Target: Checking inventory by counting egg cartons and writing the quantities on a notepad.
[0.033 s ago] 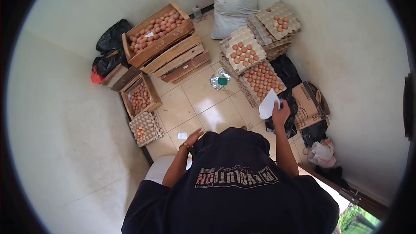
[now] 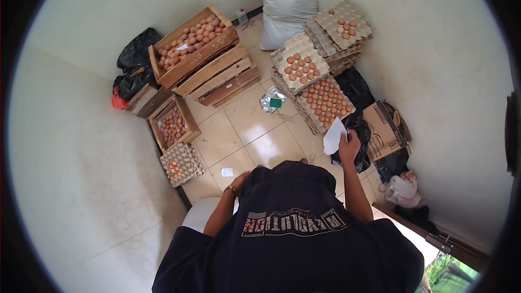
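In my right hand is a white sheet that looks like paper, gripped at its edge. The sheet is held in front of a stack of egg trays, whose top tray is filled with brown eggs. My left hand is close against the front of my body, and its fingers are mostly hidden by my dark shirt. Near that hand a small white piece of paper lies on the tiled floor. Further ahead on the tiles is crumpled silver foil with a green piece on it.
Wooden crates of eggs are stacked at the far left, with a smaller egg crate nearer. An egg tray stack stands beside it. A white sack leans at the back. Black bags and a cardboard box line the right wall.
My left hand has drawn in toward my body, and its fingers have gone out of sight. The right hand keeps hold of the white sheet. The whole view has shifted slightly.
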Tool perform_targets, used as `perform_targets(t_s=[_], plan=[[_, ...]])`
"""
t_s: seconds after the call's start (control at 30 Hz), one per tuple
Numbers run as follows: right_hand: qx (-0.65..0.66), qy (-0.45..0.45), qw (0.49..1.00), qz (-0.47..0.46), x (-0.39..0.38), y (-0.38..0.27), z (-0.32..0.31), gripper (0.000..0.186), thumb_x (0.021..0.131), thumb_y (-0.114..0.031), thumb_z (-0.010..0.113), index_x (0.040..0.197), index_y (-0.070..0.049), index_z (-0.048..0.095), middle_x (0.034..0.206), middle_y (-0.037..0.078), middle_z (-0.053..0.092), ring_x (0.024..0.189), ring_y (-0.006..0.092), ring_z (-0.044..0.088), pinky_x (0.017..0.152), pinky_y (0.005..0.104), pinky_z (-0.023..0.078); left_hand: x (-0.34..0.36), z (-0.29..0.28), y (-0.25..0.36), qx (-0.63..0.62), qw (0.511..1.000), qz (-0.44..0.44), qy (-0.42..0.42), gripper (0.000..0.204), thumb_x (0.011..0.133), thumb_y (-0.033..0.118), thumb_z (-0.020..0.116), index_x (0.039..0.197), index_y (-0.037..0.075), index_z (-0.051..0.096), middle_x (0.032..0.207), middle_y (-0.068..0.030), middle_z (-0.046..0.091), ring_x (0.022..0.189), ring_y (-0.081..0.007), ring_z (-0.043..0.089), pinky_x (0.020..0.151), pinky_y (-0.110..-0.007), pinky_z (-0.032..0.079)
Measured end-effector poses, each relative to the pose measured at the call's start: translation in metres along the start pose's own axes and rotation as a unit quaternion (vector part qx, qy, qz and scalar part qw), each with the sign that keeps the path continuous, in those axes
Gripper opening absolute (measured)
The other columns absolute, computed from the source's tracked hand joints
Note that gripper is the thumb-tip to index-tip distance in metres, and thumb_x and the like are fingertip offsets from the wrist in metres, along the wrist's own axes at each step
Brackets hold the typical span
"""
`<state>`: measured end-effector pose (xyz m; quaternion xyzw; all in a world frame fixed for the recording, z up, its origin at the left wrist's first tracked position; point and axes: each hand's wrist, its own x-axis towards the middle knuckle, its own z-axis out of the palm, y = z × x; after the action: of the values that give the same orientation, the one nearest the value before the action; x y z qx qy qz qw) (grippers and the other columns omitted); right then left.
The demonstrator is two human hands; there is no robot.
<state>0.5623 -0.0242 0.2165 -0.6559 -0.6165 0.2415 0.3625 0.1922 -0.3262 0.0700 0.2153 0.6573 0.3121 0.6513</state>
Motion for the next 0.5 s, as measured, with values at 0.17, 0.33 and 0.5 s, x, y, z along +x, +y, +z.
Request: perform_targets(t_s=[0.17, 0.33, 0.5], plan=[[-0.056, 0.040, 0.996, 0.060, -0.055, 0.082, -0.035, 0.019, 0.079, -0.016, 0.068, 0.085, 0.001, 0.063, 0.068, 0.018, 0.061, 0.063, 0.0304, 0.063, 0.059, 0.0386, 0.046, -0.027, 0.022, -0.005, 0.095, 0.986, 0.126, -0.046, 0.067, 0.090, 0.052, 0.055, 0.137, 0.003, 0.047, 0.124, -0.0174, 0.060, 0.109, -0.0270, 0.060, 0.092, -0.036, 0.049], [-0.016, -0.021, 0.989, 0.147, -0.050, 0.104, -0.027, 0.025, 0.070, -0.013, 0.065, 0.091, 0.000, 0.069, 0.070, 0.016, 0.064, 0.064, 0.0281, 0.064, 0.061, 0.0377, 0.048, -0.042, 0.036, 0.041, 0.011, 1.000, 0.003, -0.015, 0.066, 0.091, 0.052, 0.054, 0.137, 0.005, 0.046, 0.122, -0.0185, 0.061, 0.102, -0.0282, 0.063, 0.087, -0.037, 0.051], [0.049, -0.150, 0.986, 0.053, 0.008, 0.038, -0.004, 0.027, 0.072, -0.009, 0.064, 0.097, 0.001, 0.066, 0.079, 0.015, 0.067, 0.071, 0.0291, 0.065, 0.068, 0.0358, 0.050, -0.073, 0.036, 0.071, -0.078, 0.989, -0.120, 0.022, 0.065, 0.092, 0.053, 0.052, 0.138, 0.007, 0.046, 0.120, -0.0196, 0.062, 0.095, -0.0294, 0.066, 0.082, -0.039, 0.054]])
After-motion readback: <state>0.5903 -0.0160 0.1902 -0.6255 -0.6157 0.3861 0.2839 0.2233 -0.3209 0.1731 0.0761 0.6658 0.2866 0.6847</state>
